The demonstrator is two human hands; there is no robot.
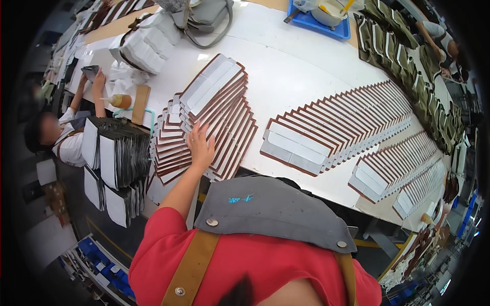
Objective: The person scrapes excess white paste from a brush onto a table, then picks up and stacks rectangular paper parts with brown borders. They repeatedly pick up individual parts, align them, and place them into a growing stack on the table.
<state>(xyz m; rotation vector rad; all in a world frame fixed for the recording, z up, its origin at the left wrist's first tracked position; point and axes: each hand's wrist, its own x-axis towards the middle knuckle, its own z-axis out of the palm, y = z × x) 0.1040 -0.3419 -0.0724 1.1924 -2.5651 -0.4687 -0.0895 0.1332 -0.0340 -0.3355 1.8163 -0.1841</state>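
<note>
My left hand (200, 148) lies with its fingers stretched and slightly apart on a fanned stack of panels (212, 84). These flat pieces are pale grey-white with reddish-brown edges and overlap at uneven angles. The hand presses on their near side and grips nothing that I can see. To the right, a long row of similar panels (298, 145) is spread like shingles across the white table (278, 56). Narrower panels (370, 178) form further overlapped rows beside it. My right hand does not show; my body may hide it.
Dark, white-faced panels (115, 158) are stacked at left, near a person (71, 137) handling a dark piece. A glue bottle (121, 101) stands close by. Far back are a grey bag (206, 23) and a blue tray (326, 28) with a bowl. Olive pieces (393, 56) line the right.
</note>
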